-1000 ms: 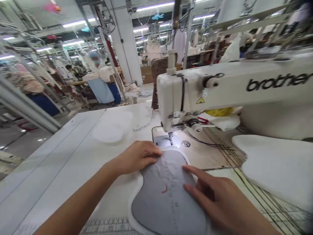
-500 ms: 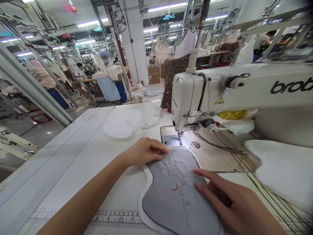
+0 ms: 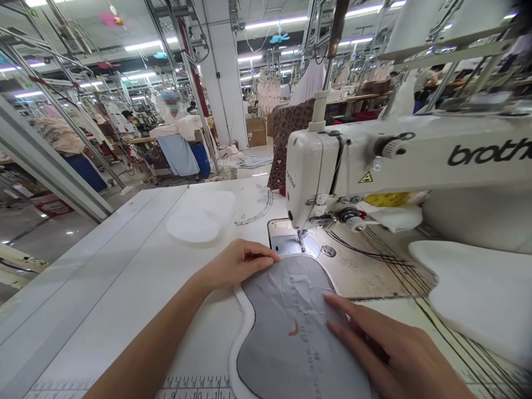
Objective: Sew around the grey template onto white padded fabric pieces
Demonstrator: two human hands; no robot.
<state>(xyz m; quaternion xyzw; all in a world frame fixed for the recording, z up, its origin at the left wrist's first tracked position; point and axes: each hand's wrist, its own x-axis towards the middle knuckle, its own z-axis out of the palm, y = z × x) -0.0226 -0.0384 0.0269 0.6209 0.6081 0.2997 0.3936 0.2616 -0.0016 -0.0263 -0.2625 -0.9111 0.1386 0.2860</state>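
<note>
Panel (image 3: 307, 338) lies on the bench (image 3: 120, 293) just in front of the presser foot (image 3: 301, 241); left grip (image 3: 238, 267) pinches its far-left edge, right grip (image 3: 388, 343) rests unclosed on it. Light, even pressure should keep it flat.

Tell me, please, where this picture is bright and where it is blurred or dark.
Head view: the metal plate below the sewing head is brightly lit; same head view, the ceiling tubes glare white; there too, the right edge darkens and blurs in places, and writing on the grey piece looks soft.
</note>
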